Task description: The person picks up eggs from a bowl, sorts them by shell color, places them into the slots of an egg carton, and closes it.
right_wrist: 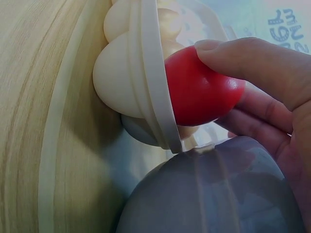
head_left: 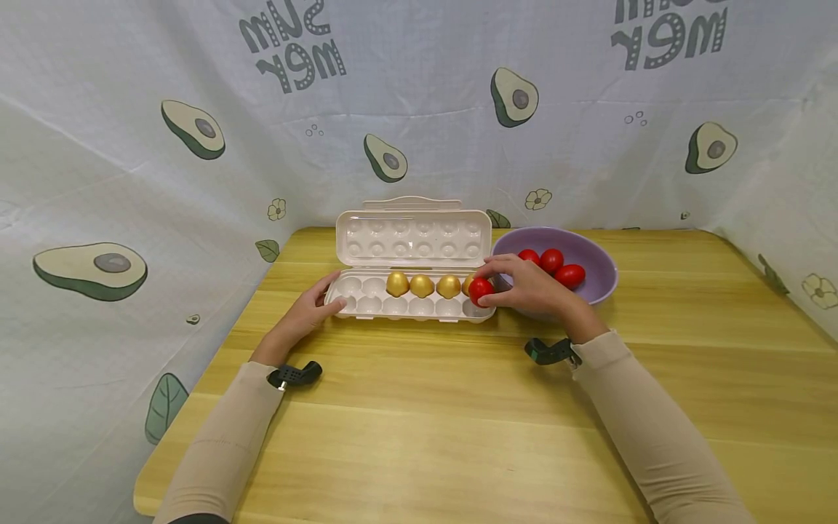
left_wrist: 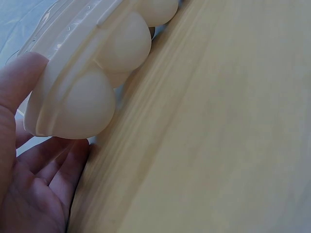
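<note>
A cream plastic egg carton [head_left: 366, 308] lies with its lid [head_left: 414, 247] raised at the back of the table. My left hand [head_left: 302, 314] grips its left end; in the left wrist view the thumb [left_wrist: 24, 80] is on the rim and the fingers reach beneath. Several gold eggs [head_left: 397, 284] fill the right part of the back row. Between thumb and fingers my right hand [head_left: 533, 289] pinches a red egg [right_wrist: 204, 90], held at the front row's right-end cup. Part of the rightmost gold egg is hidden behind it.
A purple bowl [head_left: 599, 266] with three red eggs [head_left: 569, 276] showing stands right beside the carton, under my right hand. The wooden table [head_left: 419, 422] stretches toward me. A white cloth [head_left: 432, 87] printed with avocados hangs behind.
</note>
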Tool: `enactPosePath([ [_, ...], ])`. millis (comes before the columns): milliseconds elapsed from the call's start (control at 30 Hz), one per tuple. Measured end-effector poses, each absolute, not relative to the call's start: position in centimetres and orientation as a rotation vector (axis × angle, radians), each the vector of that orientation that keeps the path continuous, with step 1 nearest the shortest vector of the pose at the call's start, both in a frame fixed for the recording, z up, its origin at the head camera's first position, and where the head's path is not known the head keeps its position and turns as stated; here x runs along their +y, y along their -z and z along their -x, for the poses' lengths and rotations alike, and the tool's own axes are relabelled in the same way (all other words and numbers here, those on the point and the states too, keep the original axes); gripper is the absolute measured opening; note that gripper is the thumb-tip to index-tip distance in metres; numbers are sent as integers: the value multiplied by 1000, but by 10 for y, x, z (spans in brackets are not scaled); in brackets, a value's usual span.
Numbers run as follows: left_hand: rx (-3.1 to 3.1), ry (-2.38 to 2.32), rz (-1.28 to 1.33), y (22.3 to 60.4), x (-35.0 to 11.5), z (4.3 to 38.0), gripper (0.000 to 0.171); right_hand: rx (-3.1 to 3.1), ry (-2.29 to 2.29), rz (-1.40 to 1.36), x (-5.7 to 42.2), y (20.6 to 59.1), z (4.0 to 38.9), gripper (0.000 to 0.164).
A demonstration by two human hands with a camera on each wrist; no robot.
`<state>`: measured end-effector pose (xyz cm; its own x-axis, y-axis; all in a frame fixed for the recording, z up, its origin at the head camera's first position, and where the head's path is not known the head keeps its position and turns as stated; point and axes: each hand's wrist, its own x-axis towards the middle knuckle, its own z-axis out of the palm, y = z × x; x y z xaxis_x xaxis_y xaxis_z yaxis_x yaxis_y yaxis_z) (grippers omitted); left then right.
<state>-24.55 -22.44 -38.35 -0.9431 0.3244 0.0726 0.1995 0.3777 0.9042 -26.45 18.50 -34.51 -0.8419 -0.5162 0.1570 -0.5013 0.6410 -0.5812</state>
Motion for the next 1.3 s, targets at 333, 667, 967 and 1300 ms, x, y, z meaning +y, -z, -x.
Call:
enactPosePath([
  [333, 2478, -1659, -493, 394, -230, 253, 66, 2814, 975, 893, 184, 345, 265, 38],
  [667, 2554, -1616, -467, 410, -235, 264, 68, 2821, 968, 922, 182, 346, 266, 38],
  [967, 2555, -1613, -459, 409, -234, 264, 68, 2815, 968, 939, 183, 348, 268, 36],
  [1300, 2543, -1617, -431, 406, -232, 264, 68, 2831, 928, 941, 183, 349, 269, 34],
])
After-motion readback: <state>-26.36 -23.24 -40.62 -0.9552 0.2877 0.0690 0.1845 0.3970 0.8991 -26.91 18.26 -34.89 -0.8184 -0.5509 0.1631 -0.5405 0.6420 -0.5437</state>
